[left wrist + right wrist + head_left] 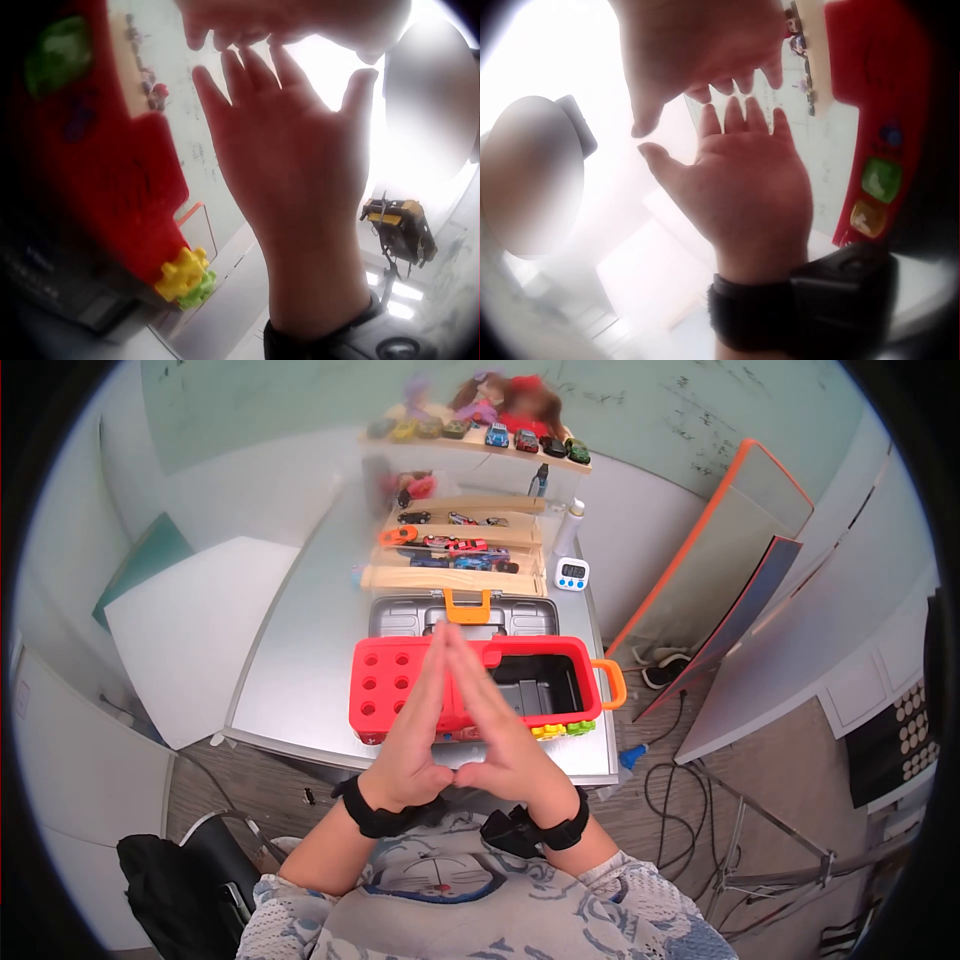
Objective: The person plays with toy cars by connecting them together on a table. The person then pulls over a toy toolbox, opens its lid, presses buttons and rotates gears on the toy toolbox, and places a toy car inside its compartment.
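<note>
Both hands are raised over the front of a red toy toolbox (pixel 470 722), palms facing each other. The left hand (pixel 408 735) and right hand (pixel 505 738) have straight fingers that meet at the tips in the head view, with the thumbs close together below. Small gaps show between the opposing fingertips in the wrist views. Neither hand holds anything. Round holes dot the toolbox's left part; an open black compartment (pixel 530 685) is on its right. Yellow gears (pixel 182 274) and green gears (pixel 581 728) sit on its front. The forearms hide part of that front.
A grey lid (pixel 405 617) with an orange latch (pixel 467 606) lies behind the toolbox on the silver table (pixel 290 660). Farther back, a wooden rack (pixel 440 578) holds several toy cars. A white timer (pixel 572 574) and a white bottle (pixel 570 528) stand at its right.
</note>
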